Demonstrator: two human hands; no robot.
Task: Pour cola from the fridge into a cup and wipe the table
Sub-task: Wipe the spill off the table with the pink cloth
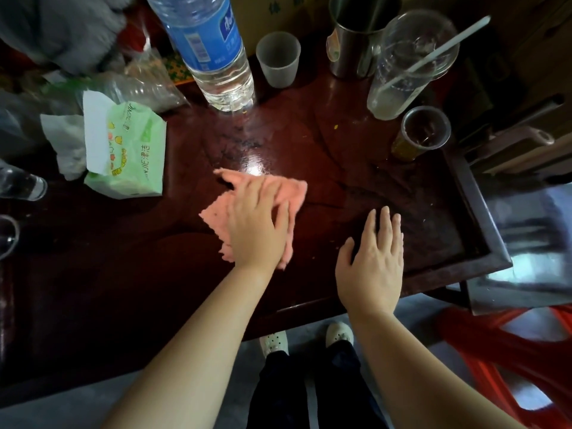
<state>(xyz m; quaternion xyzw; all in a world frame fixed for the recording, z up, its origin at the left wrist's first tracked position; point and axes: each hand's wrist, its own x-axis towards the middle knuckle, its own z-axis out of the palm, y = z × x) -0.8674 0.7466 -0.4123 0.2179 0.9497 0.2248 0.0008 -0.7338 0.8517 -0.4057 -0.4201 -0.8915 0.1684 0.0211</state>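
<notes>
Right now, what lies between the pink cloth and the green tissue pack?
In the head view, only bare dark-red table separates the pink cloth from the green tissue pack; nothing lies between them.

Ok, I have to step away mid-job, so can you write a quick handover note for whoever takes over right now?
Left hand: fingers flat, pressing the pink cloth onto the middle of the table.
Right hand: open, palm down on the table beside the cloth, holding nothing.
Small clear cup at the far right holds dark liquid, likely the cola. No cola bottle is in view.
Done: pouring, it seems.
Left: finish wiping. Smears show on the wood beyond the cloth, toward the water bottle.
</notes>
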